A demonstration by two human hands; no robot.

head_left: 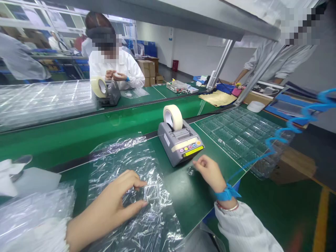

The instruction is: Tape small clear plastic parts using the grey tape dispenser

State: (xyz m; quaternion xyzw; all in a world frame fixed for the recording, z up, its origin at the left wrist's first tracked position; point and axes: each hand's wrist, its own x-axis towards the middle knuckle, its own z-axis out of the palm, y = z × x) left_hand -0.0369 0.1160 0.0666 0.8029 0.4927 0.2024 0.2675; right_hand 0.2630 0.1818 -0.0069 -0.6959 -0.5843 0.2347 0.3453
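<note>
My left hand (115,201) rests on crinkled clear plastic bags (126,164) on the green mat, pinching a small clear square piece (150,191) between thumb and fingers. My right hand (210,171) is curled, fingers together, just in front of the grey tape dispenser (181,141). Something tiny and clear (191,170) sits at its fingertips. A roll of pale tape (173,116) stands on top of the dispenser. A blue wrist strap (227,193) circles my right wrist, with a blue coiled cord (286,131) running off to the right.
Stacked clear blister trays (244,133) lie right of the dispenser. A green conveyor belt (78,129) runs across. Beyond it a person in white (115,66) sits by another tape dispenser (106,91). More clear trays (44,101) at far left. Another person stands at far right.
</note>
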